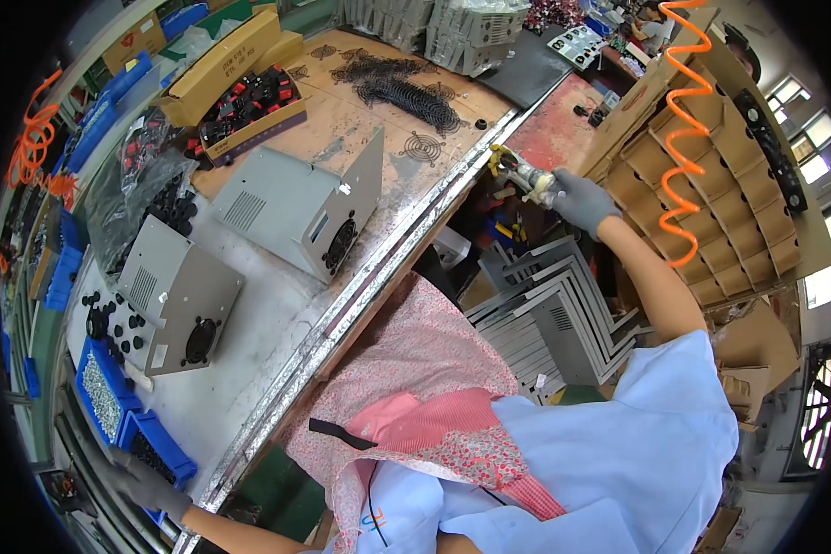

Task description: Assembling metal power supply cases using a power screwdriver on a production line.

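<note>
My right hand, in a grey glove, is closed around a silver hand tool with yellowish parts at its tip, beyond the table's front edge. Its exact kind is unclear. My left hand, also gloved, reaches out at the lower left with fingers extended, beside a blue bin of dark small parts. A second blue bin holds shiny screws. On the table stand two grey metal housings, one nearer the left and one farther back, each with a round black fan grille on one face.
Wire fan guards lie at the table's back beside a carton of black-and-red parts. Grey metal panels are stacked below the table's edge. An orange coiled hose hangs at the right before a divided cardboard box.
</note>
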### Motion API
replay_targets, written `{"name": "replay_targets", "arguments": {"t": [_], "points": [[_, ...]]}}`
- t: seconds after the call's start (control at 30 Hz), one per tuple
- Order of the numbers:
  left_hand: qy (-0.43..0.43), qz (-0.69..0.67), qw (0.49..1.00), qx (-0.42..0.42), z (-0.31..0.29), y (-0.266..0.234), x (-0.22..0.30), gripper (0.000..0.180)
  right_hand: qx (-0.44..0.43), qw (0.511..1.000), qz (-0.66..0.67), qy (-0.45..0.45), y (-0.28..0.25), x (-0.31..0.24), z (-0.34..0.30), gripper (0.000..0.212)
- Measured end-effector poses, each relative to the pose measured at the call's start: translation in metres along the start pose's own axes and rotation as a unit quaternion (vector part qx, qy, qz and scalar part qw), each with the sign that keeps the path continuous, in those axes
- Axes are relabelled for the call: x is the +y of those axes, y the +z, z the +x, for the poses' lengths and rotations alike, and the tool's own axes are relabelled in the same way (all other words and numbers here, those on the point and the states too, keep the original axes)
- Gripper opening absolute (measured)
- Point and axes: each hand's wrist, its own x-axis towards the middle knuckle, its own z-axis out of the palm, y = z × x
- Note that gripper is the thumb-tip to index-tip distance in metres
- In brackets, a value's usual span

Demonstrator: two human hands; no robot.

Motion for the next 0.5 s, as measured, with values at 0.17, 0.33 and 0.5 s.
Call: {"name": "replay_targets", "arguments": {"t": [0.17, 0.33, 0.5], "points": [[0.152, 0.230, 0.960, -0.046, -0.023, 0.047, -0.044, 0.049, -0.044, 0.995, -0.087, 0.026, -0.017, 0.001, 0.034, 0.045], [-0.178, -0.222, 0.958, 0.015, -0.045, 0.022, -0.023, 0.042, -0.069, 0.982, -0.174, -0.023, -0.020, -0.023, 0.077, 0.040], [-0.084, -0.284, 0.954, 0.051, -0.081, 0.011, 0.031, 0.028, -0.056, 0.930, -0.348, -0.107, -0.023, -0.073, 0.112, 0.036]]}}
